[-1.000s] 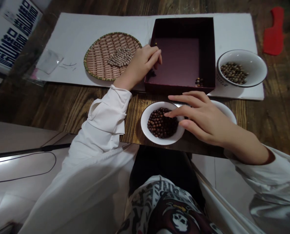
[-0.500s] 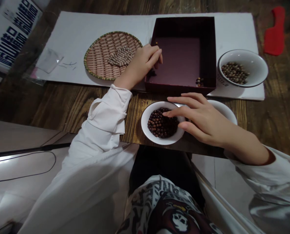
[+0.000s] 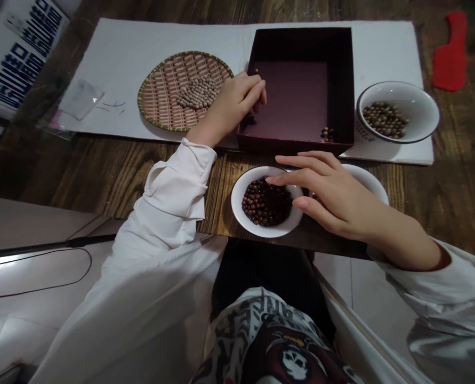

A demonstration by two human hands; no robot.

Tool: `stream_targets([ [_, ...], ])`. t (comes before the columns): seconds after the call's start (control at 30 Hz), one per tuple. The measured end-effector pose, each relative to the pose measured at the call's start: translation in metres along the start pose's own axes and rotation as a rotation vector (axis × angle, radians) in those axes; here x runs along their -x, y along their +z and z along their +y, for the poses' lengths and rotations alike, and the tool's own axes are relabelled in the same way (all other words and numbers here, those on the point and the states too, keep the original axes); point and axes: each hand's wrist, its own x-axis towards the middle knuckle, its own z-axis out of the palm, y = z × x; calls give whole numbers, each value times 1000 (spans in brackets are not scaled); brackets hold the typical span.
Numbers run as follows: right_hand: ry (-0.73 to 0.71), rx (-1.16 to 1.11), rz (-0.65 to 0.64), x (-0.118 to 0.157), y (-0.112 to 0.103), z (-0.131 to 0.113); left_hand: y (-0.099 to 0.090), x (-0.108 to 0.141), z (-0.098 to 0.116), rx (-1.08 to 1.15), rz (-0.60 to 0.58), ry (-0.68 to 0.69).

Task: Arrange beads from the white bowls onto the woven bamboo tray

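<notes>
Woven tray just beside left hand | maroon box at its fingertips | left hand curled, pinch unclear | right hand spread above white bowl of dark beads

We look down on a dark wooden table with a strongly streaked grain, its near edge running straight across in front of us. A white paper sheet covers its far half, and a printed poster with blue characters lies past the far left corner. Below the table, we see 2 stretches of pale tiled floor. A thin black cable crosses the left one, under a bright glare of light.
</notes>
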Motion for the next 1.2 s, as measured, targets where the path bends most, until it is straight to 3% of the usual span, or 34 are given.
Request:
stream_targets([
  [0.4,-38,7,-111,-1,5,-1,0,0,0,13,6,9],
  [0.9,-36,-26,-107,-1,5,-1,1,1,1,36,23,-1],
  [1.2,12,-34,-40,0,4,1,2,0,-3,48,6,19],
])
